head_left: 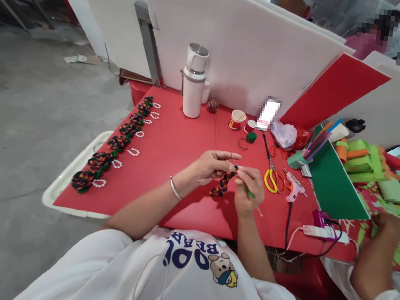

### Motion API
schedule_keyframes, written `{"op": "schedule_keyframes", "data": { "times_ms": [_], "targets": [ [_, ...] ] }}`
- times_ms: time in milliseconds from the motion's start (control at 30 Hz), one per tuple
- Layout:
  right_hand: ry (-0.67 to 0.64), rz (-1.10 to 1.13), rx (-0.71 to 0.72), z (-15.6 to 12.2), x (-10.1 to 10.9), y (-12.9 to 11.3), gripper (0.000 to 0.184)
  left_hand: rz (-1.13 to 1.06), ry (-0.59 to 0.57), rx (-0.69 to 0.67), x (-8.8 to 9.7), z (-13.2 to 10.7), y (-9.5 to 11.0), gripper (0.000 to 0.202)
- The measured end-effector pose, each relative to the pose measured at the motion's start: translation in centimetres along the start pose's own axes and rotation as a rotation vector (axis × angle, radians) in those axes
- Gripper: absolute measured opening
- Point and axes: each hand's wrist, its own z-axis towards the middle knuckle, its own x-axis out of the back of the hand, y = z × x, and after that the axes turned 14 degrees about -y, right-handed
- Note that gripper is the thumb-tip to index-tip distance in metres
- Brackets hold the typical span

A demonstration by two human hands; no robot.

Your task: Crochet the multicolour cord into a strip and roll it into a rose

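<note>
My left hand (208, 168) pinches the top of a dark multicoloured crocheted strip (220, 187), with yarn running over its stretched index finger. The strip curls in a spiral and hangs between my hands. Closed around a crochet hook with a green handle (251, 194), my right hand (250, 184) meets the left at the strip's upper end. The hook's tip is too small to make out. From a multicoloured yarn ball (212, 105) at the back, a thread trails toward my left hand.
Several crocheted rosettes with bead loops (117, 142) line the red table's left side. A white thermos (194, 87) stands behind. To the right lie yellow-handled scissors (270, 180), a pink glue gun (294, 185) and a power strip (322, 232). Another person's arm (379, 254) rests farther right.
</note>
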Motion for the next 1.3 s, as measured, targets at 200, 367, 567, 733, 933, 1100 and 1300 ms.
{"op": "schedule_keyframes", "data": {
  "times_ms": [200, 367, 567, 733, 933, 1100, 1300],
  "targets": [
    [-0.222, 0.146, 0.002, 1.9, 3.2, 0.3, 0.018, 0.148, 0.026, 0.040, 1.4, -0.6, 1.3, 0.043],
    [-0.374, 0.128, 0.016, 2.9, 5.0, -0.4, 0.019, 0.238, -0.016, 0.053, 1.9, -0.5, 1.3, 0.040],
    [-0.448, 0.236, -0.012, 3.8, 6.4, -0.4, 0.012, 0.272, -0.060, 0.080, 2.0, -0.5, 1.2, 0.036],
    [-0.371, 0.471, -0.139, 2.5, 4.5, 1.1, 0.021, 0.252, -0.090, 0.082, 1.4, -0.5, 1.1, 0.036],
    [-0.095, 0.253, -0.211, 0.3, 0.6, 0.5, 0.021, 0.291, 0.070, -0.133, -0.2, 0.1, -0.7, 0.050],
    [-0.158, -0.164, 0.011, 0.0, 1.1, -0.3, 0.018, 0.346, 0.241, -0.188, -0.9, 0.2, -2.0, 0.051],
    [0.057, -0.239, 0.018, -0.6, 0.2, 0.0, 0.018, 0.174, 0.115, -0.081, -0.5, 0.3, -2.3, 0.061]
  ]
}}
